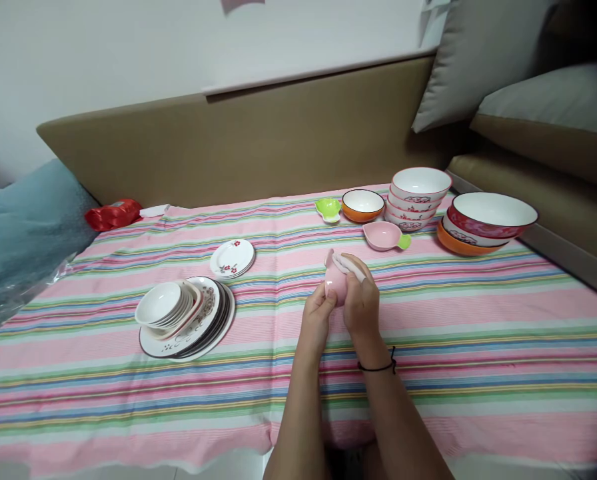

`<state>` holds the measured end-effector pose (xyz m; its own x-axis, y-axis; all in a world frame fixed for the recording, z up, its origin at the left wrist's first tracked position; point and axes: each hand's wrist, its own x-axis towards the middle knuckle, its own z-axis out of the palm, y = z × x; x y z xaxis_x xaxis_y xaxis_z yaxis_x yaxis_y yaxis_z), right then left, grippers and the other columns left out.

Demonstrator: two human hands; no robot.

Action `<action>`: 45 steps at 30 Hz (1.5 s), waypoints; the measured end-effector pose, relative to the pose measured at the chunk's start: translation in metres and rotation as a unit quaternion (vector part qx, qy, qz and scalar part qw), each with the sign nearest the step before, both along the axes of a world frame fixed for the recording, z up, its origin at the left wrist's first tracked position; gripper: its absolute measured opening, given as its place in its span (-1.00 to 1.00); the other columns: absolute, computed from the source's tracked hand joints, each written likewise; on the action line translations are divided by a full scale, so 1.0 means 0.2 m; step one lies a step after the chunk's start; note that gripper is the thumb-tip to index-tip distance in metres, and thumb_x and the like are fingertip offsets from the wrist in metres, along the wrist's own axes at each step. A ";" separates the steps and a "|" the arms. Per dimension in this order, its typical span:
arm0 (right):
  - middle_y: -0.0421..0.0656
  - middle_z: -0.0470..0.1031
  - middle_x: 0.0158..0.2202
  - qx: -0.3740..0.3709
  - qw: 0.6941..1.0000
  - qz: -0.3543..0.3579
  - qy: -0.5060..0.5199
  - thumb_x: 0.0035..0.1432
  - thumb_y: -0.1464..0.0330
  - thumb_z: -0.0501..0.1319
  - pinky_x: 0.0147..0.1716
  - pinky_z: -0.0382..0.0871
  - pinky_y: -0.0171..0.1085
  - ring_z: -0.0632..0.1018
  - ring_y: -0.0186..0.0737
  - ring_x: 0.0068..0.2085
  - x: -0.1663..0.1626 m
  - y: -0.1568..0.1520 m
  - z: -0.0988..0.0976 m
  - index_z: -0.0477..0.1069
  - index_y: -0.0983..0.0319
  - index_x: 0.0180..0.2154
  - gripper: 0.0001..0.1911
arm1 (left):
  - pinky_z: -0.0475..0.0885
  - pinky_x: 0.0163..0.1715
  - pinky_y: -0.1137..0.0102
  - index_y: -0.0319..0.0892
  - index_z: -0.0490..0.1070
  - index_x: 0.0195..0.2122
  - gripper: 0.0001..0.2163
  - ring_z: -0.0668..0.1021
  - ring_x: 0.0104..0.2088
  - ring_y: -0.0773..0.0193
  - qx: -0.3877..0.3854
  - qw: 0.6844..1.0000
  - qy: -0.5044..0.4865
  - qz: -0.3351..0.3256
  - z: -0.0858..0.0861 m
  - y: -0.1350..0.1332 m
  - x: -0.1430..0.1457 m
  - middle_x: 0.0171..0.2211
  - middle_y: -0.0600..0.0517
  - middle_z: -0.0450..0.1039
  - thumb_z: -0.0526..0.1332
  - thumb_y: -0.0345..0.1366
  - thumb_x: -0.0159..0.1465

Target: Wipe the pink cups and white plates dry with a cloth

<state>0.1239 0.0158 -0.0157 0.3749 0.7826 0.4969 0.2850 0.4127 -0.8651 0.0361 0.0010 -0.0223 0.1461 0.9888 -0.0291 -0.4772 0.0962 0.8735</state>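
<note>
1. Right now, a small pink ceramic bowl is held above the striped pink tablecloth, near the table's middle. It sits directly between both hands, so neither hand has to reach for it.
2. The bowl seems tipped with its rounded underside toward the camera; which way its mouth faces is hidden.
3. The left hand is closed on the bowl's lower left side, fingers wrapped beneath and thumb pressed against it.
4. The right hand is curled over the bowl's right side and pinches a pale pink cloth that lies over the bowl's top edge. A black band circles that wrist.
5. Just beyond the hands lies a pink leaf-shaped dish with a green tip. Well to the left stands a stack of patterned plates topped with small white dishes.
</note>
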 end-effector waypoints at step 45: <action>0.01 0.09 0.31 0.010 0.995 0.101 0.015 0.23 0.18 0.11 0.29 0.02 0.06 0.16 -0.03 0.31 -0.07 -0.02 -0.05 0.05 0.17 0.28 -0.37 | 0.47 -0.18 0.41 -0.28 0.49 -0.05 -0.71 0.58 -0.14 0.20 -0.102 0.961 -0.219 0.133 0.09 0.05 -0.06 -0.15 -0.13 0.56 0.09 -0.28 0.31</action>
